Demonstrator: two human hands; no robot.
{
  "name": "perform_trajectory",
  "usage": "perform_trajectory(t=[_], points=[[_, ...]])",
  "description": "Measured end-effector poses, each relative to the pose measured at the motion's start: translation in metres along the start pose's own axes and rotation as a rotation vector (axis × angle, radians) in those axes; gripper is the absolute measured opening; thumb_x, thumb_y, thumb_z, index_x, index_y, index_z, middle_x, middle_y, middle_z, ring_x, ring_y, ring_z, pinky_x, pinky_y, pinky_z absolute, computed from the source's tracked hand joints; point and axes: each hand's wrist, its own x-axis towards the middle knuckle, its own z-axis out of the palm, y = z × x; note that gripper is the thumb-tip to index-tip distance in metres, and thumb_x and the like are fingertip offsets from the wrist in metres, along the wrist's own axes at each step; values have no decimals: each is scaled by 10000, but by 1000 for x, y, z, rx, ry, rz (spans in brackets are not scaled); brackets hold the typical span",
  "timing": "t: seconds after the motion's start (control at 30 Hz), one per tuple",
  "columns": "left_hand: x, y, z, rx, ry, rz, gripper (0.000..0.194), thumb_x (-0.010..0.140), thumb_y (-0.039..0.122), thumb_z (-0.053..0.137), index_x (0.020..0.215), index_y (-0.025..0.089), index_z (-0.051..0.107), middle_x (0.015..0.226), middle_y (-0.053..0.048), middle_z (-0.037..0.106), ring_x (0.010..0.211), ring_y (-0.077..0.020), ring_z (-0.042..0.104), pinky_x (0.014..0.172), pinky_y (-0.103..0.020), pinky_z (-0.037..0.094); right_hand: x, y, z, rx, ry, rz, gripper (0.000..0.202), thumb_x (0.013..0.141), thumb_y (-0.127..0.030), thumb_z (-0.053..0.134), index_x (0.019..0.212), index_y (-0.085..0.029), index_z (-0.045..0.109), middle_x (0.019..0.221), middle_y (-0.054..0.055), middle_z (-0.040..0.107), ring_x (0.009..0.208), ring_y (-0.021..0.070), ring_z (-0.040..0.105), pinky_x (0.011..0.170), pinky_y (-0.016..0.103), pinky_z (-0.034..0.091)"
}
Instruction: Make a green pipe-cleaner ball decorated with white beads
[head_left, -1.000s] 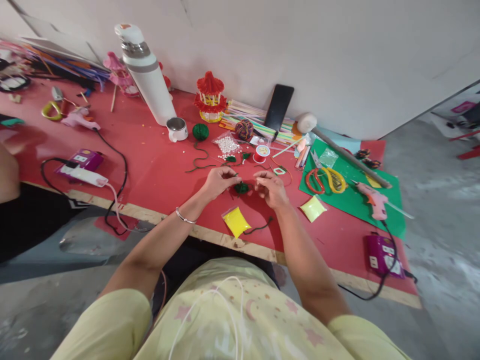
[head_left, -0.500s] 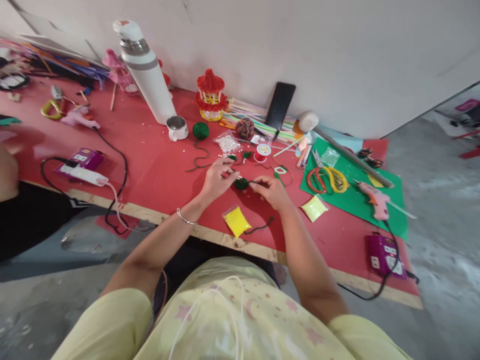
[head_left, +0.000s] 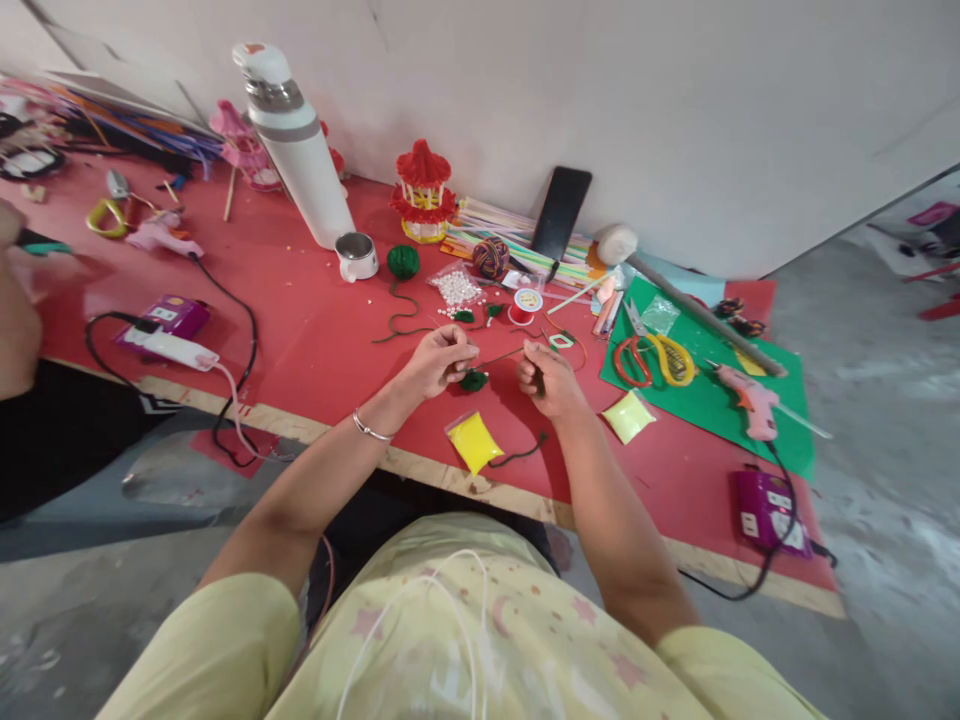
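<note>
Over the middle of the red table, my left hand (head_left: 442, 360) is closed in a pinch, with a small dark green yarn piece (head_left: 473, 380) hanging at its fingertips. My right hand (head_left: 546, 375) is closed on the end of a thin dark strand (head_left: 504, 356), drawn out between the two hands. Beyond them lie small green pieces (head_left: 464, 316), a bag of white beads (head_left: 456, 286) and a red thread spool (head_left: 526, 305). A green yarn ball (head_left: 403, 262) sits further back with its loose tail on the table.
A white bottle (head_left: 296, 150) and steel cup (head_left: 356, 256) stand back left. Yellow packets (head_left: 475, 443) lie near the front edge. Scissors (head_left: 660, 358) and a pink glue gun (head_left: 754, 398) rest on the right, a purple power box (head_left: 771, 512) below. Another person's arm (head_left: 16, 320) is far left.
My hands have moved apart, and the strand now stretches between them. The green piece shifted slightly left and down with my left hand. The other person's arm came further into view.
</note>
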Motion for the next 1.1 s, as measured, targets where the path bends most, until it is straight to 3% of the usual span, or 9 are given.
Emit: perform_trajectory(t=[0.13, 0.23, 0.37, 0.47, 0.67, 0.8, 0.9, 1.0, 1.1], points=[[2, 3, -3, 26, 28, -24, 417, 603, 333, 814, 720, 212, 432, 667, 36, 584, 442, -38, 385, 388, -191, 239, 4, -1, -3, 46, 95, -12, 326, 751, -442, 758, 766, -236, 506, 783, -8, 694, 756, 150, 686, 443, 190, 438], [1, -1, -4, 275, 69, 89, 288, 681, 347, 768, 755, 213, 524, 617, 46, 552, 428, -51, 342, 426, -221, 260, 3, -3, -4, 47, 63, -30, 344, 785, -498, 740, 802, -247, 505, 753, 0, 677, 924, 197, 729, 471, 194, 482], [-4, -9, -2, 883, 24, 363, 128, 728, 298, 764, 764, 201, 687, 721, -22, 663, 628, -128, 548, 587, -259, 381, 2, -4, -1, 66, 80, -44, 392, 769, -515, 786, 828, -250, 504, 673, -39, 582, 810, 159, 711, 485, 181, 493], [-5, -12, -2, 1093, 11, 435, 151, 797, 323, 722, 716, 196, 715, 726, -38, 676, 661, -146, 556, 632, -276, 377, 4, -3, -1, 124, 102, -60, 428, 718, -502, 830, 824, -245, 505, 680, -56, 556, 671, 113, 643, 437, 169, 422], [1, -12, -3, 757, 68, 187, 292, 790, 410, 736, 647, 162, 680, 556, 11, 544, 508, -87, 403, 511, -247, 271, -5, 1, 5, -107, 17, -217, 427, 750, -582, 790, 777, -245, 528, 704, -30, 562, 653, 127, 578, 461, 206, 382], [2, -11, -1, 388, -14, -60, 341, 656, 390, 845, 868, 139, 755, 628, 7, 630, 448, -53, 378, 452, -223, 254, -24, 1, 21, -572, -152, -538, 298, 897, -532, 695, 806, -249, 673, 1092, 53, 696, 1037, 214, 655, 883, 368, 557], [2, -15, 1, 320, -95, 20, 449, 544, 288, 895, 944, 137, 760, 838, -64, 742, 652, -131, 617, 585, -244, 454, -30, 1, 36, -882, -233, -798, 181, 920, -422, 706, 827, -268, 723, 1339, 57, 646, 1368, 286, 505, 1164, 503, 412], [3, -23, 1, 354, -100, 177, 413, 579, 288, 862, 954, 155, 747, 989, -98, 764, 864, -220, 695, 757, -329, 546, -27, -1, 49, -1042, -320, -899, 129, 937, -377, 681, 863, -288, 737, 1354, 46, 657, 1432, 304, 438, 1196, 553, 376], [4, -30, -3, 564, -59, 357, 181, 695, 294, 776, 812, 168, 718, 896, -88, 737, 826, -219, 674, 736, -338, 534, -22, -8, 57, -1072, -410, -886, 147, 970, -369, 625, 901, -284, 724, 1345, 47, 670, 1386, 295, 498, 1176, 542, 401]])
